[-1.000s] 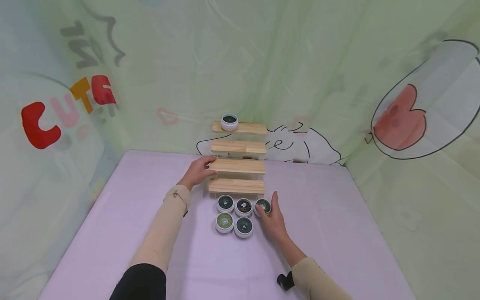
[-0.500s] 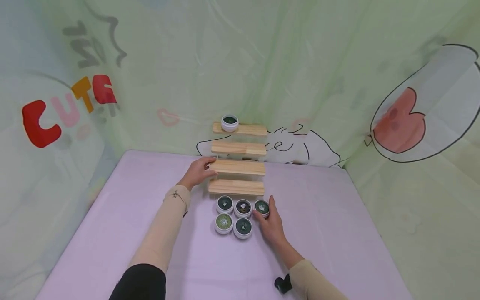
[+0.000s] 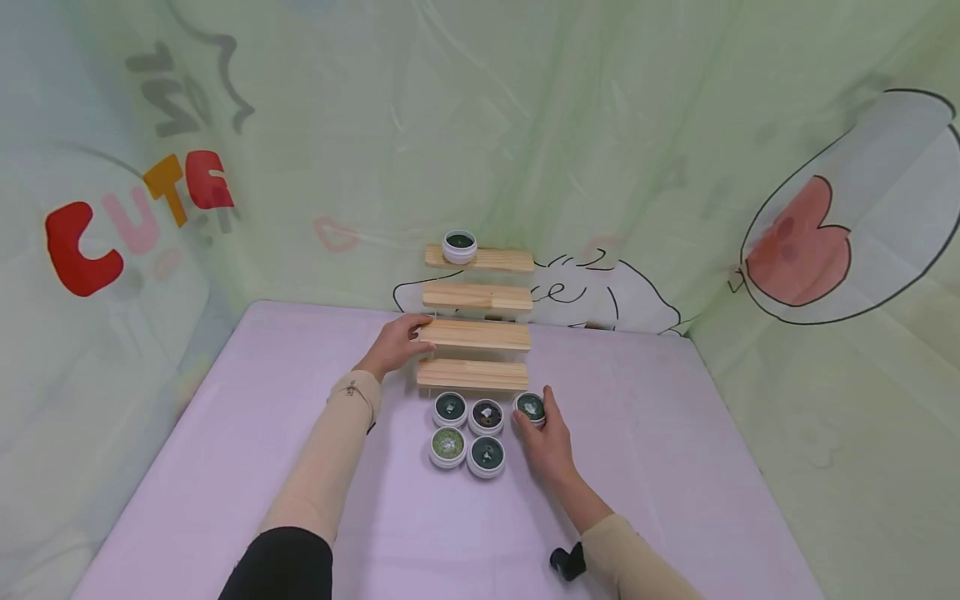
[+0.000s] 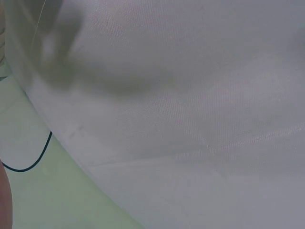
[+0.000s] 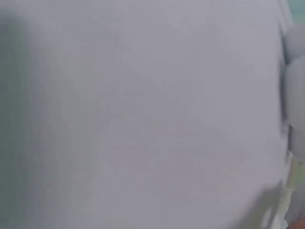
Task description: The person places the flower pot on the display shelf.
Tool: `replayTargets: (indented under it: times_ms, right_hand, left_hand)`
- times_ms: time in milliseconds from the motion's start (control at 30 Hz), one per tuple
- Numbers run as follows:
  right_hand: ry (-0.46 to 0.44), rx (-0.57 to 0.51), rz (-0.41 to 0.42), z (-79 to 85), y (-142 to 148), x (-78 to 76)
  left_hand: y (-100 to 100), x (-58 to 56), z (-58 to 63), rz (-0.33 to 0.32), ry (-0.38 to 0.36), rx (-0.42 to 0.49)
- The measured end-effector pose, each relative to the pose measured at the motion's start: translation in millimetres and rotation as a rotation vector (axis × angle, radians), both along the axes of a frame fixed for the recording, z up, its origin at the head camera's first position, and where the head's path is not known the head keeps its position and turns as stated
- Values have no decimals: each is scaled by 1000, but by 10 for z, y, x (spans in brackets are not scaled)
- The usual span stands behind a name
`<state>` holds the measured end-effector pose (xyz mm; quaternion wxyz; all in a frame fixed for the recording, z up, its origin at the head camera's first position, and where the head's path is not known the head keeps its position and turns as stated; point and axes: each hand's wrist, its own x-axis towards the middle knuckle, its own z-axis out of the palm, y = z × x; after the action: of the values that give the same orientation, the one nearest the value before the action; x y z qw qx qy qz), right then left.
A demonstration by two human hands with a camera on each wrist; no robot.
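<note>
In the head view my left hand [image 3: 395,343] holds the left end of a wooden tiered shelf [image 3: 480,335] at its second step from the bottom. My right hand [image 3: 551,446] pinches a small white jar with dark green filling [image 3: 530,406] between thumb and fingers, just off the shelf's front right corner. Beside it stand several similar jars: one with dark brown filling [image 3: 487,414], dark green ones [image 3: 450,407] [image 3: 487,454], and a light green one [image 3: 447,444]. Another dark green jar [image 3: 459,245] sits on the top step's left end. Blurred white jars [image 5: 295,90] edge the right wrist view.
A pale lilac cloth [image 3: 660,467] covers the table. Green printed curtains [image 3: 480,125] hang behind it and at both sides. A black object [image 3: 567,562] sits by my right sleeve.
My right hand first drew the jar slightly nearer, then moved it a little right and away from me, widening its gap from the brown jar. My left hand stays on the shelf.
</note>
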<state>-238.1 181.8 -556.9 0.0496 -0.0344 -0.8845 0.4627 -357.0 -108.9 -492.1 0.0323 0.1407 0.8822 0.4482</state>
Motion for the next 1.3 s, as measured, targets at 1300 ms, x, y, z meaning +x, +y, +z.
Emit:
replayTargets:
  times_ms: [1300]
  right_hand:
    - [170,-24,66,1490,-268,-1204]
  left_hand:
    - [1,-25,-17,-23,16,17]
